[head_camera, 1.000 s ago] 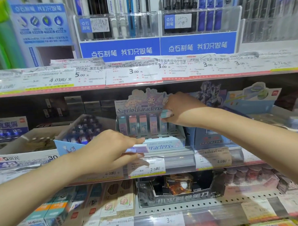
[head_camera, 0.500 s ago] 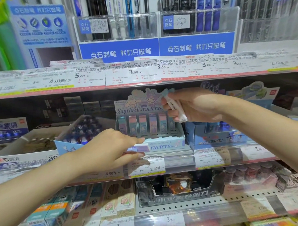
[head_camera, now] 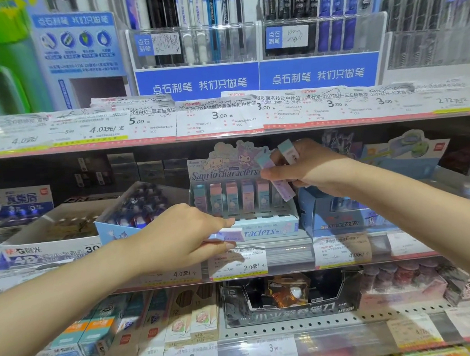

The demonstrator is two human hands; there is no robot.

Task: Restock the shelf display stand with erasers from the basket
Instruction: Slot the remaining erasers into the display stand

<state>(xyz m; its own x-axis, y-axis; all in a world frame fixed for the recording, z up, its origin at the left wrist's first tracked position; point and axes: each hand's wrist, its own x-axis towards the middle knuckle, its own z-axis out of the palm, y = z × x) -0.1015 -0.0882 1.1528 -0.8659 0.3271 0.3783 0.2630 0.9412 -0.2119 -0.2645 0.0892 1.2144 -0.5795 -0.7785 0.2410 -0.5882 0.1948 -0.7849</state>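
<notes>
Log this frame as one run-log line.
left hand: holds eraser | right hand: holds erasers over display stand | back row: part-filled

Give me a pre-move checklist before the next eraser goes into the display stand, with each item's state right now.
1. Right hand has erasers ready: ok, its grip holds a lilac eraser and a mint eraser.
2. Left hand has one ready: ok, it pinches a lilac eraser in front of the stand.
3. Display stand upright on the shelf: ok.
4. Free slot at the right end of the back row: cannot tell, the right hand's eraser covers it.
5. Front row of slots free: ok, the slots look empty.
6. Basket still stocked: cannot tell, not in view.
</notes>
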